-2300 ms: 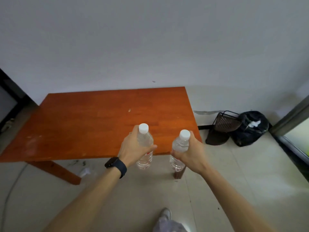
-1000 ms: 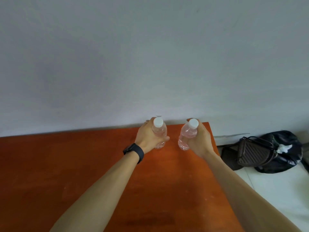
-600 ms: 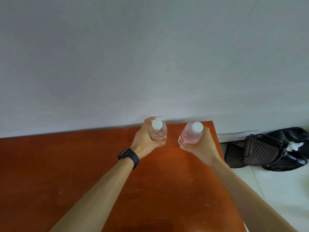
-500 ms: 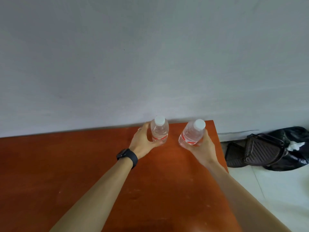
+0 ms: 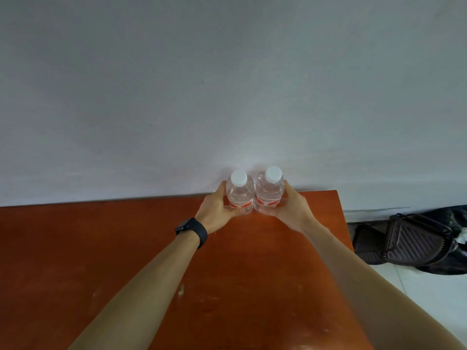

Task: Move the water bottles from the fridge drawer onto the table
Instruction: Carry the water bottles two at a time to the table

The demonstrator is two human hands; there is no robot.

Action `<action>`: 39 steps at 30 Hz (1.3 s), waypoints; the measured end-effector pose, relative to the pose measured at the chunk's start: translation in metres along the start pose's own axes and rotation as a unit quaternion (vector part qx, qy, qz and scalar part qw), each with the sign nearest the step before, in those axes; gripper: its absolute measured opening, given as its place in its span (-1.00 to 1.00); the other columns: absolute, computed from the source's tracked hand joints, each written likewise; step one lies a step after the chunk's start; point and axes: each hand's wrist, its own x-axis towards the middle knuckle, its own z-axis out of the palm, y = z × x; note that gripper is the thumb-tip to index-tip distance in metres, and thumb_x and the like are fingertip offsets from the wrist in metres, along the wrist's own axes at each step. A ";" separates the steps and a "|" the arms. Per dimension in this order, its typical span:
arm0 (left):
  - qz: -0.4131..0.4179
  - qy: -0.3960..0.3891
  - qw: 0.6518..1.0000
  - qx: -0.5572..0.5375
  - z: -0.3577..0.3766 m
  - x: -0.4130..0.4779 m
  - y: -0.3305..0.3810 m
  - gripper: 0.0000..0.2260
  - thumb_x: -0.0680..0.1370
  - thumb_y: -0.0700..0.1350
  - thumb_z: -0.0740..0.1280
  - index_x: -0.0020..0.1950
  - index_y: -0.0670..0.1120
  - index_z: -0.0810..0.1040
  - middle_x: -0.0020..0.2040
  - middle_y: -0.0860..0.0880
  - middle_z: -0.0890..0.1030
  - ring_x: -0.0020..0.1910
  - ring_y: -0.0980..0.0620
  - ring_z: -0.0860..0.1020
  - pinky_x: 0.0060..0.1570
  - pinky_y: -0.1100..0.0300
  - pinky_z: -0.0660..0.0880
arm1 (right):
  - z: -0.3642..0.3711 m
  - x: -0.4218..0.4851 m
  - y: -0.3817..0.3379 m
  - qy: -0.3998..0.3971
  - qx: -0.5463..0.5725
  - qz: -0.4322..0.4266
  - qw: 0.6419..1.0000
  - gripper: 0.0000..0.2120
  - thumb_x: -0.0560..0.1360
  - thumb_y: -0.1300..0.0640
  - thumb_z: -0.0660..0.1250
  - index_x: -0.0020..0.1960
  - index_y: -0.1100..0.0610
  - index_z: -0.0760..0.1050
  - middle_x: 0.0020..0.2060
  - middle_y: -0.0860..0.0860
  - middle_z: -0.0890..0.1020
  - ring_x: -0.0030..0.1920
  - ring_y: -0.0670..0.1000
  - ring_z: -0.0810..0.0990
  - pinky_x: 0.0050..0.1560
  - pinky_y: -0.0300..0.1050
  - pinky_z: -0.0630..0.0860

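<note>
Holding both bottles upright at the wall-side edge of the table (image 5: pixel 126 248), I have my left hand (image 5: pixel 214 210) wrapped around the left bottle (image 5: pixel 239 195) and my right hand (image 5: pixel 290 208) around the right bottle (image 5: pixel 269 193). They touch side by side; each hand should release outward.

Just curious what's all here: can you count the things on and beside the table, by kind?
Water bottles: 2, left bottle and right bottle
Table: 1
Wristwatch: 1
Dark basket: 1
Black bag: 1
Total: 6
</note>
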 end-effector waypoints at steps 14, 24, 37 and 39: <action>-0.019 -0.006 1.000 0.021 0.002 0.000 0.001 -0.21 0.43 0.14 0.55 0.53 0.06 0.22 0.37 0.05 0.55 0.24 0.03 0.60 0.29 0.08 0.49 | 0.003 0.000 0.000 -0.014 -0.010 0.006 1.000 -0.16 0.33 0.05 0.63 0.49 -0.06 0.29 0.29 -0.10 0.58 0.20 -0.10 0.55 0.22 -0.19 0.43; -0.171 -0.084 0.979 0.079 0.022 -0.053 -0.002 -0.37 0.55 0.04 0.44 0.54 -0.05 0.27 0.41 -0.07 0.50 0.31 -0.07 0.52 0.28 0.06 0.49 | 0.005 -0.093 0.025 0.058 -0.016 0.095 0.994 -0.36 0.51 -0.02 0.46 0.51 -0.02 0.28 0.38 -0.05 0.49 0.36 0.00 0.48 0.22 -0.17 0.45; 0.169 -0.227 0.854 0.436 0.149 -0.228 0.075 -0.61 0.64 0.14 0.19 0.44 0.07 0.43 0.36 -0.02 0.53 0.30 -0.10 0.51 0.24 -0.01 0.46 | 0.002 -0.422 0.078 0.283 -0.186 0.135 0.931 -0.73 0.63 -0.08 0.23 0.27 -0.12 0.57 0.30 -0.13 0.57 0.45 0.06 0.36 0.46 -0.06 0.23; 0.230 -0.243 0.834 0.440 0.183 -0.262 0.100 -0.62 0.64 0.13 0.18 0.43 0.09 0.43 0.36 -0.01 0.52 0.32 -0.10 0.49 0.25 -0.01 0.42 | -0.003 -0.485 0.088 0.327 -0.181 0.192 0.908 -0.71 0.63 -0.14 0.18 0.29 -0.19 0.53 0.36 -0.17 0.51 0.50 0.03 0.28 0.48 -0.02 0.22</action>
